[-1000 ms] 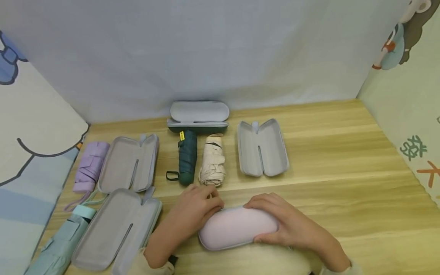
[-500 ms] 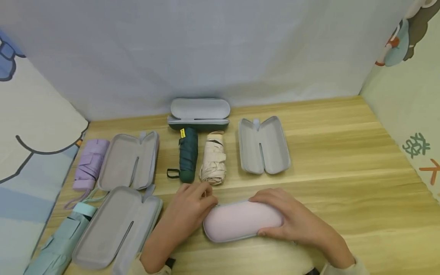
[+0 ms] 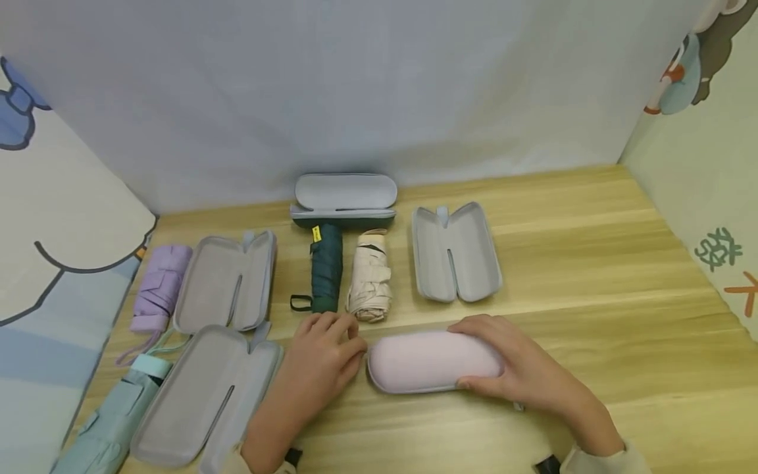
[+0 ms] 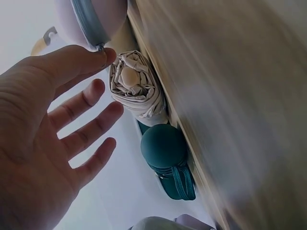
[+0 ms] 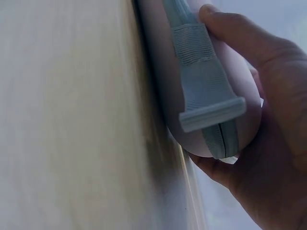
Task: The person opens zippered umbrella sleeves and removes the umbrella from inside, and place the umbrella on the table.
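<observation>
A pale pink zip case [image 3: 435, 362] lies closed on the wooden table, its long side running across in front of me. My right hand [image 3: 527, 365] grips its right end, thumb on the near side and fingers over the far side. A grey-green fabric tab [image 5: 204, 81] sticks out from that end in the right wrist view. At the left end, my left hand [image 3: 320, 362] pinches a small zipper pull [image 4: 100, 47] between thumb and index finger, the other fingers spread. Just beyond that hand lie a folded dark green umbrella [image 3: 327, 266] and a folded cream umbrella [image 3: 370, 280].
An open dark green case [image 3: 343, 210] stands at the back, with an open grey-lined case [image 3: 456, 257] to its right. On the left are two more open cases, one behind [image 3: 207, 289] and one nearer [image 3: 183, 395], beside a purple umbrella [image 3: 158, 289] and a mint umbrella [image 3: 112, 421].
The pink case has moved right and slightly away, with my right hand on it. My left fingers have gone from its far edge round to its left end.
</observation>
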A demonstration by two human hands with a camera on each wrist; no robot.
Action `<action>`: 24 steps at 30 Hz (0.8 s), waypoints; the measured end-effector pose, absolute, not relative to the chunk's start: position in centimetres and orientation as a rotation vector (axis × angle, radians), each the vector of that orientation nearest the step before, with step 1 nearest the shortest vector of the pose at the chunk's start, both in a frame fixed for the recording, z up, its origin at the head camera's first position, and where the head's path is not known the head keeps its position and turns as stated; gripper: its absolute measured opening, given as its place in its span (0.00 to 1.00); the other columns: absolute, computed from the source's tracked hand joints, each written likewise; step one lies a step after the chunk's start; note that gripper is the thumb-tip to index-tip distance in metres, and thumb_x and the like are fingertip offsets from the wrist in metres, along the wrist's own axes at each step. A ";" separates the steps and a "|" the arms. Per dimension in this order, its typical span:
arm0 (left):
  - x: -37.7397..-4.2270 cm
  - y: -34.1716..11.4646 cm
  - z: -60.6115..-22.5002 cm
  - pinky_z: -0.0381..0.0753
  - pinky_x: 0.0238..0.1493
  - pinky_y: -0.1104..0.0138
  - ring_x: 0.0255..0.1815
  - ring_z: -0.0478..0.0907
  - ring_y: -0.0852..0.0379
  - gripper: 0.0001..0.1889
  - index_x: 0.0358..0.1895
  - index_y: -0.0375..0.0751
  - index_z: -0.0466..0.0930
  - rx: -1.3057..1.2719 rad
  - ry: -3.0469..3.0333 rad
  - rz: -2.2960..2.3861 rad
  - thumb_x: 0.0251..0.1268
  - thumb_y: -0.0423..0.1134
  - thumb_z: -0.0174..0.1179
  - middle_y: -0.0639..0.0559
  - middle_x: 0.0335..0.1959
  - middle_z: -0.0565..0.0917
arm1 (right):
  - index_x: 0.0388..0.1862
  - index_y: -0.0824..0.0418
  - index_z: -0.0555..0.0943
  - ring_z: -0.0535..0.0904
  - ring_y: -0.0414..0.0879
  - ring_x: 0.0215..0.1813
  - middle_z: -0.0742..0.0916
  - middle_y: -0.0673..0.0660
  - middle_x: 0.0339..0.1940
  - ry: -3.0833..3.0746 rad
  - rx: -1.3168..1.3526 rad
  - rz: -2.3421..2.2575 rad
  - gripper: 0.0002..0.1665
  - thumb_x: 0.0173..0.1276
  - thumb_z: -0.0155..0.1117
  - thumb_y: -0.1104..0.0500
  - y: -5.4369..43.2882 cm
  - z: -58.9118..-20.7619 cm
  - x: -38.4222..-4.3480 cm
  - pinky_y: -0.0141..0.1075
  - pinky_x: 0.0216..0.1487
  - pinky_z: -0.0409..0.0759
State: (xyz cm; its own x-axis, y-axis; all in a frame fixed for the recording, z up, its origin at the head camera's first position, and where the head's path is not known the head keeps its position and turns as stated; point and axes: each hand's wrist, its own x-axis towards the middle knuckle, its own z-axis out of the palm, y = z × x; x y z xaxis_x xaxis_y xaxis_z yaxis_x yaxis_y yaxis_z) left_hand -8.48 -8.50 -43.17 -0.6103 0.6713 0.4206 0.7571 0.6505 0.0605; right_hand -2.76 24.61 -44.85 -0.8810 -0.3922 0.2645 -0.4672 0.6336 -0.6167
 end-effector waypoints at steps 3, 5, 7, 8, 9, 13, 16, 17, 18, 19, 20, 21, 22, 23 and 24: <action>-8.3 -8.5 -43.4 0.76 0.48 0.56 0.40 0.76 0.54 0.05 0.32 0.53 0.88 -1.135 -2.519 -0.339 0.58 0.39 0.75 0.57 0.39 0.79 | 0.68 0.45 0.78 0.78 0.40 0.62 0.84 0.43 0.63 -2.741 0.726 1.073 0.41 0.56 0.84 0.45 24.8 -45.1 -2.7 0.40 0.59 0.79; -8.2 -8.4 -43.4 0.76 0.48 0.57 0.39 0.75 0.55 0.04 0.32 0.53 0.88 -1.128 -2.532 -0.350 0.59 0.39 0.75 0.57 0.39 0.79 | 0.68 0.45 0.78 0.79 0.41 0.62 0.84 0.43 0.63 -2.736 0.724 1.062 0.40 0.56 0.84 0.45 24.9 -45.1 -2.7 0.41 0.59 0.79; -8.2 -8.4 -43.3 0.75 0.47 0.58 0.38 0.75 0.55 0.04 0.33 0.53 0.88 -1.118 -2.548 -0.359 0.60 0.39 0.74 0.57 0.39 0.78 | 0.68 0.45 0.78 0.78 0.41 0.62 0.84 0.43 0.63 -2.733 0.709 1.055 0.41 0.56 0.84 0.45 24.9 -45.1 -2.8 0.41 0.59 0.79; -8.2 -8.4 -43.3 0.75 0.47 0.57 0.38 0.75 0.55 0.04 0.33 0.53 0.88 -1.115 -2.553 -0.361 0.60 0.39 0.74 0.57 0.39 0.78 | 0.68 0.44 0.78 0.78 0.41 0.62 0.84 0.43 0.63 -2.734 0.701 1.055 0.41 0.56 0.84 0.46 24.9 -45.1 -2.8 0.41 0.59 0.79; -8.2 -8.4 -43.3 0.75 0.47 0.57 0.37 0.75 0.56 0.04 0.33 0.53 0.88 -1.112 -2.559 -0.359 0.60 0.39 0.74 0.58 0.39 0.78 | 0.68 0.44 0.78 0.78 0.40 0.62 0.84 0.42 0.63 -2.736 0.693 1.059 0.41 0.55 0.84 0.46 24.9 -45.1 -2.8 0.41 0.59 0.79; -7.7 -8.6 -43.1 0.75 0.46 0.58 0.37 0.76 0.58 0.05 0.34 0.53 0.89 -1.097 -2.589 -0.360 0.58 0.40 0.75 0.59 0.37 0.78 | 0.68 0.45 0.78 0.78 0.39 0.63 0.84 0.41 0.64 -2.742 0.698 1.087 0.41 0.55 0.84 0.45 24.7 -45.1 -2.7 0.40 0.59 0.79; -7.4 -8.8 -43.1 0.77 0.47 0.58 0.37 0.78 0.59 0.07 0.34 0.54 0.89 -1.064 -2.605 -0.390 0.55 0.39 0.77 0.61 0.35 0.78 | 0.69 0.45 0.78 0.78 0.40 0.63 0.84 0.42 0.64 -2.734 0.715 1.086 0.41 0.56 0.84 0.45 24.6 -45.0 -2.9 0.40 0.60 0.79; -7.3 -8.9 -43.1 0.78 0.47 0.58 0.37 0.78 0.59 0.08 0.34 0.55 0.89 -1.051 -2.605 -0.406 0.53 0.38 0.78 0.61 0.34 0.79 | 0.69 0.45 0.78 0.78 0.41 0.63 0.84 0.43 0.64 -2.729 0.718 1.080 0.41 0.57 0.83 0.45 24.5 -45.0 -3.0 0.41 0.59 0.80; -7.1 -8.9 -43.0 0.79 0.47 0.58 0.37 0.79 0.60 0.09 0.34 0.55 0.89 -1.039 -2.609 -0.422 0.53 0.38 0.78 0.61 0.34 0.79 | 0.69 0.45 0.78 0.78 0.41 0.63 0.84 0.43 0.64 -2.725 0.718 1.075 0.41 0.57 0.83 0.45 24.5 -45.0 -3.1 0.42 0.59 0.80; -7.0 -9.0 -43.0 0.79 0.47 0.58 0.37 0.80 0.60 0.09 0.33 0.55 0.89 -1.032 -2.609 -0.438 0.52 0.37 0.79 0.62 0.33 0.79 | 0.69 0.45 0.78 0.78 0.41 0.62 0.84 0.44 0.64 -2.721 0.716 1.070 0.41 0.57 0.83 0.45 24.5 -45.0 -3.1 0.42 0.59 0.80; -6.8 -9.0 -42.9 0.80 0.47 0.58 0.37 0.80 0.61 0.09 0.33 0.55 0.89 -1.028 -2.610 -0.452 0.51 0.37 0.79 0.62 0.33 0.80 | 0.69 0.45 0.78 0.79 0.41 0.61 0.84 0.44 0.63 -2.719 0.714 1.070 0.40 0.57 0.83 0.46 24.5 -45.0 -3.1 0.42 0.57 0.80; -6.6 -9.0 -42.9 0.80 0.45 0.58 0.36 0.80 0.62 0.10 0.32 0.55 0.88 -1.026 -2.613 -0.461 0.50 0.37 0.80 0.62 0.32 0.79 | 0.68 0.45 0.78 0.79 0.41 0.60 0.84 0.44 0.63 -2.721 0.709 1.072 0.40 0.57 0.83 0.46 24.5 -45.0 -3.1 0.42 0.57 0.80; -6.3 -9.0 -42.8 0.80 0.45 0.59 0.35 0.80 0.63 0.10 0.32 0.55 0.88 -1.023 -2.618 -0.471 0.49 0.37 0.80 0.62 0.31 0.79 | 0.68 0.46 0.78 0.79 0.41 0.60 0.85 0.44 0.62 -2.724 0.703 1.076 0.39 0.58 0.83 0.46 24.5 -45.0 -3.1 0.41 0.56 0.80; -6.1 -8.9 -42.8 0.80 0.45 0.59 0.35 0.80 0.64 0.10 0.31 0.55 0.88 -1.017 -2.627 -0.479 0.49 0.37 0.80 0.62 0.31 0.79 | 0.68 0.46 0.78 0.79 0.41 0.59 0.85 0.44 0.62 -2.729 0.698 1.077 0.39 0.58 0.82 0.46 24.5 -45.0 -3.0 0.41 0.56 0.80; -5.8 -8.9 -42.7 0.79 0.45 0.59 0.35 0.79 0.65 0.10 0.31 0.55 0.88 -1.012 -2.638 -0.487 0.49 0.37 0.80 0.63 0.31 0.79 | 0.68 0.46 0.78 0.78 0.40 0.59 0.85 0.44 0.62 -2.735 0.689 1.082 0.38 0.58 0.82 0.46 24.5 -45.1 -3.0 0.41 0.56 0.80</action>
